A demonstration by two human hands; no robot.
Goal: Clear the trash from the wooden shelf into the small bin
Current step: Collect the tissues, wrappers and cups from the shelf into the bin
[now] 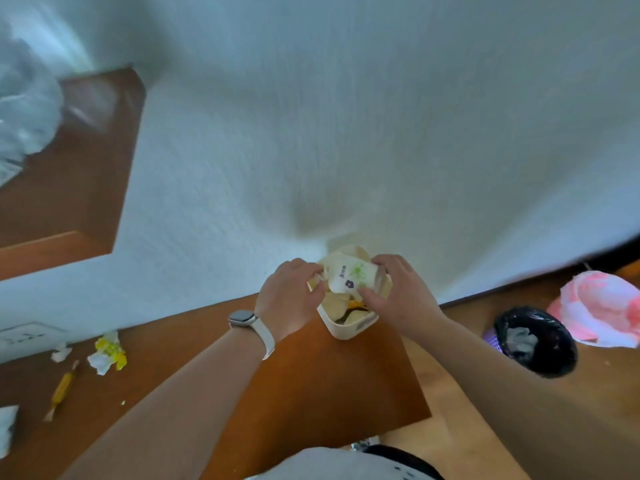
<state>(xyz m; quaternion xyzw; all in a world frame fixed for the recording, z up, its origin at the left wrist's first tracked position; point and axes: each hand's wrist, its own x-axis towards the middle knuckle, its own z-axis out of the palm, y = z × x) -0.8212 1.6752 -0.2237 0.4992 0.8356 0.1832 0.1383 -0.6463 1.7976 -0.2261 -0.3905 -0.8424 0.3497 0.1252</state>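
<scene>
Over the small bin point(346, 327) at the shelf point(311, 368) corner, both hands, left point(289, 299) and right point(398, 289), pinch a paper cup point(351, 277) with closed fingers. The bin looks nearly full. A crumpled wrapper point(107, 353), tissue point(61, 353) and stick point(62, 386) remain.

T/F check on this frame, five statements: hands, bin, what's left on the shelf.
1. Both hands hold the white packet over the small bin. True: left hand and right hand both grip it.
2. The small bin is empty. False: it already holds trash.
3. A crumpled yellow-and-white wrapper lies on the wooden shelf. True.
4. The watch is on the right wrist. False: on the left.
5. The black-lined basket stands on the shelf. False: it stands on the floor, to the right.
</scene>
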